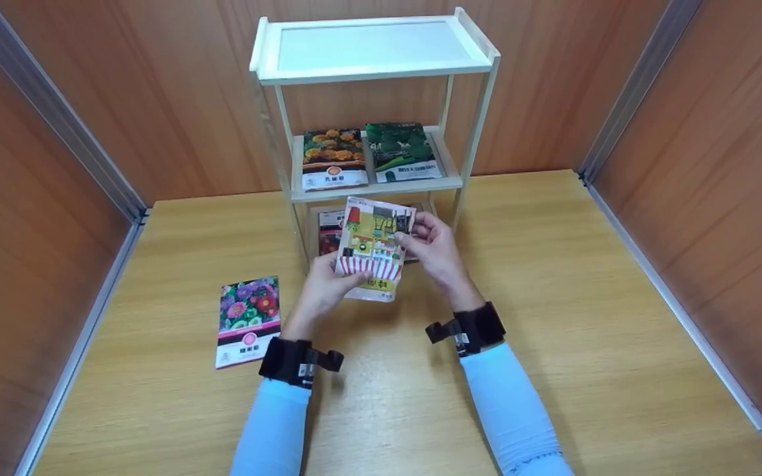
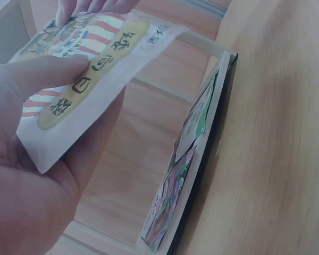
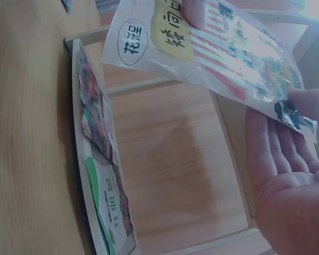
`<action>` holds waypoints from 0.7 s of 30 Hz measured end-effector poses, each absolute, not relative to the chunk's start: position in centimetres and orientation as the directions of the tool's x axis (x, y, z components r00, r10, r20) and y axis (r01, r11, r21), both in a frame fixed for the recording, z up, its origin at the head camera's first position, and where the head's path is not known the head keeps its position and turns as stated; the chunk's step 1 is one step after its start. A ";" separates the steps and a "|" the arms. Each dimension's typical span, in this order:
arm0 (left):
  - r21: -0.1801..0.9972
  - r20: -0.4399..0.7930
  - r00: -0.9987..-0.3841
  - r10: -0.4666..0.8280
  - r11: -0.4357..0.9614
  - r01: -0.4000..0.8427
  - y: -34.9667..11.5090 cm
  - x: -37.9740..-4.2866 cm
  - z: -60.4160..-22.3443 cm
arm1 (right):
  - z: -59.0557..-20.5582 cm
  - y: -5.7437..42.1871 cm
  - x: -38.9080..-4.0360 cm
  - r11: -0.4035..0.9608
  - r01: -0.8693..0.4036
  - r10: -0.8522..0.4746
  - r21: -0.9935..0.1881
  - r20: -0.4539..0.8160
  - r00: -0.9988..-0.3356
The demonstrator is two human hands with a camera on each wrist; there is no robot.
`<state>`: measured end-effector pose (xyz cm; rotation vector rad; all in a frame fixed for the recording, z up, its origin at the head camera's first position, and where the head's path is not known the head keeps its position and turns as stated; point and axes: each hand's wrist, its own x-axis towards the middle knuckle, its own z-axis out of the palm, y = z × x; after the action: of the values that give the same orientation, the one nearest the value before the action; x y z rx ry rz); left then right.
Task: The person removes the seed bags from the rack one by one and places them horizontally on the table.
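Observation:
Both hands hold one seed packet [image 1: 369, 241], raised in front of the shelf rack. It has a colourful illustration, red-and-white stripes and a yellow label with characters. My left hand [image 1: 328, 285] grips its lower left part, thumb on the printed face and fingers behind, as the left wrist view shows. With thumb in front and fingers behind, my right hand [image 1: 439, 254] pinches the packet's upper right edge. In the right wrist view that hand [image 3: 290, 175] has its fingers under the packet [image 3: 218, 58]. A flower seed packet [image 1: 249, 320] lies flat on the table, left of my left hand.
Behind the hands stands a pale three-tier wooden rack [image 1: 374, 74]. Its middle tier bears an orange-flower packet [image 1: 333, 158] and a green packet [image 1: 404, 152]. On the bottom tier lie a red-flower packet [image 1: 329, 239] and a green-edged packet [image 3: 107, 204]. Wood-grain panels enclose the table [image 1: 592, 317].

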<state>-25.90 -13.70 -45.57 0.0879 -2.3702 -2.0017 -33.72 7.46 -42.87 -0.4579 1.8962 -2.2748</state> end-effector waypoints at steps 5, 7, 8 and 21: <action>0.988 -0.026 -0.998 -0.062 0.154 -0.035 -14.0 -26.0 -45.9 | -43.2 7.4 -33.9 -0.184 -0.108 -0.286 -0.977 0.159 -0.945; 0.988 -0.033 -0.997 -0.076 0.150 -0.044 -14.3 -26.0 -45.9 | -43.4 7.4 -34.0 -0.182 -0.116 -0.285 -0.976 0.165 -0.944; 0.988 -0.035 -0.996 -0.086 0.146 -0.047 -14.4 -26.0 -45.8 | -43.4 7.5 -34.1 -0.186 -0.115 -0.288 -0.976 0.166 -0.943; 0.997 0.003 -0.963 -0.268 0.076 -0.018 -16.6 -25.7 -45.1 | -43.5 8.6 -34.1 0.025 -0.122 -0.426 -0.992 0.100 -0.899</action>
<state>-25.67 -16.58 -45.07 0.2913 -2.1595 -1.9964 -34.15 8.59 -43.49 -0.5694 2.0733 -1.9678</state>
